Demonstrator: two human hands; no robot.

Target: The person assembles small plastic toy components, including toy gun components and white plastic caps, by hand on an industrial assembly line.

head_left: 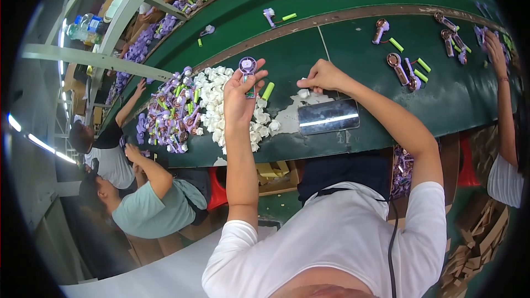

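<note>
One purple mini fan point(247, 66) points forward, left hand point(238, 99) gripping it; right of it, the right hand point(327, 76) hides its hold.

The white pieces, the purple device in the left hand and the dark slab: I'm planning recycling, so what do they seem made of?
White pieces: probably moulded plastic, smooth; repeated rounded shapes suggest it. Purple device: likely hard plastic from its rigid-looking ring head, finish unclear. Dark slab: glossy, probably glass-faced, given its bright reflection.
</note>
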